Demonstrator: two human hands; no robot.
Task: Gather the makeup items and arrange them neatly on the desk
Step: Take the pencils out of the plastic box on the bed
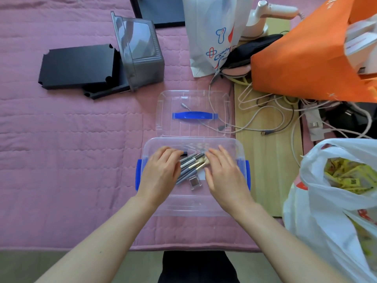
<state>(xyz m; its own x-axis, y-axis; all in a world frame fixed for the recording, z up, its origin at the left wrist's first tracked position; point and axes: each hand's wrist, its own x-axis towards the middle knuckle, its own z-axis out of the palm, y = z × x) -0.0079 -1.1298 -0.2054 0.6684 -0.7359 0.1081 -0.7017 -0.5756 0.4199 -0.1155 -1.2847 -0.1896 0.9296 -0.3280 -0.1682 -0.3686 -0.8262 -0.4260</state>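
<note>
Both hands reach into the blue-latched clear storage box [193, 209] on the pink quilt [71, 139], where the makeup brushes [191, 165] lie bundled. The left hand [161, 172] curls over their handles, but I cannot tell if it grips them. The right hand [224, 172] rests with relaxed, straight fingers on the bristles. The lettering on the orange bag [302, 58] is cropped and unreadable.

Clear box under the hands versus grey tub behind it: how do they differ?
The clear box is colourless with blue latches; the grey tub is smoky. The clear box stands upright holding brushes; the grey tub lies tipped on its side. Both are see-through plastic.
</note>
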